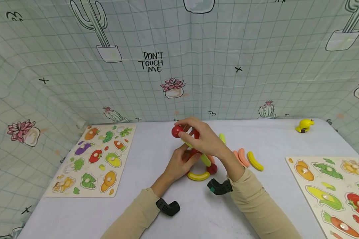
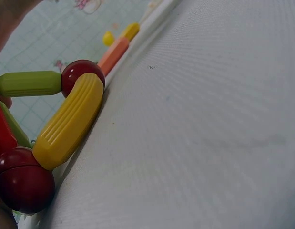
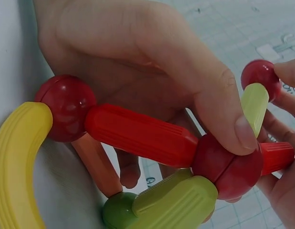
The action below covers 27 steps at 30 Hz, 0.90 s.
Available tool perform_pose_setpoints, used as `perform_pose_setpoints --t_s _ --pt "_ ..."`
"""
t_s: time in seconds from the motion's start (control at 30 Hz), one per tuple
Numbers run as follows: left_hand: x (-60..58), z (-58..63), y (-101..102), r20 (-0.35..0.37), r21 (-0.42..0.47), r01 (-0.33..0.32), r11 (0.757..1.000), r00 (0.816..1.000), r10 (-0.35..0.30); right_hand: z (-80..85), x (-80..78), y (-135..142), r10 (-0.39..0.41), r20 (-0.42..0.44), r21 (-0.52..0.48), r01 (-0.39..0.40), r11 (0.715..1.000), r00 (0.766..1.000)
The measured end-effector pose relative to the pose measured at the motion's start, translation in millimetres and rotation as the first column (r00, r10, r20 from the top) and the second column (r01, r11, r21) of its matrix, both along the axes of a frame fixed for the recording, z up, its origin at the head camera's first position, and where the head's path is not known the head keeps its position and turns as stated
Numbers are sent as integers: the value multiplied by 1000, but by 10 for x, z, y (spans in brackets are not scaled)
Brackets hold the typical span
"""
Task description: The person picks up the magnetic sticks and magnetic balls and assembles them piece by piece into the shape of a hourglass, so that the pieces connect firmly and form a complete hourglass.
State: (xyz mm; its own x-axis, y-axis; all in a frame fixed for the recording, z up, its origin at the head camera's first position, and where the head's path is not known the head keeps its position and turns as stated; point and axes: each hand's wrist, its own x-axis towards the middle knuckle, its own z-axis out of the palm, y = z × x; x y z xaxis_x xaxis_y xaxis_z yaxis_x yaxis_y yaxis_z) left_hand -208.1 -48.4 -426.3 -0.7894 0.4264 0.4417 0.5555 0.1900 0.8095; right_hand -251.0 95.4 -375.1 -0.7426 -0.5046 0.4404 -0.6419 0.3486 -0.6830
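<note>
A toy frame of sticks and balls stands on the table between both hands. Its base has a curved yellow stick (image 1: 198,176) joined to a dark red ball (image 1: 211,168), and a green stick (image 1: 205,160) slopes up from there. My left hand (image 1: 177,164) grips the frame at a middle red ball (image 3: 228,167), thumb pressed on it in the right wrist view. Higher up, my right hand (image 1: 204,137) pinches an upper red ball (image 1: 177,131) between thumb and fingers. A light green stick (image 3: 255,107) runs down from that ball. A green ball (image 3: 119,210) sits low in the frame.
Right of the frame lie loose pink curved sticks (image 1: 241,157) and a yellow one (image 1: 255,161). Vegetable puzzle boards flank the work, one left (image 1: 89,171), one right (image 1: 332,181). A yellow toy (image 1: 304,126) stands far right. Patterned cloth (image 1: 209,76) hangs behind the table.
</note>
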Motion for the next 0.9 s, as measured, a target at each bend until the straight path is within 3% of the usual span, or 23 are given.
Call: perform_pose_setpoints --t_s 0.2,0.43,0.9 --pt "-32 -44 -4 -29 19 16 1000 999 -16 -1 -21 23 -18 59 -36 20 999 998" --pt "-237 -344 9 -24 34 15 999 1000 -14 39 -85 83 -64 113 -112 76 991 992" --pt "-228 -399 1 0 65 24 998 1000 -24 -121 -255 257 -168 165 -166 195 967 972"
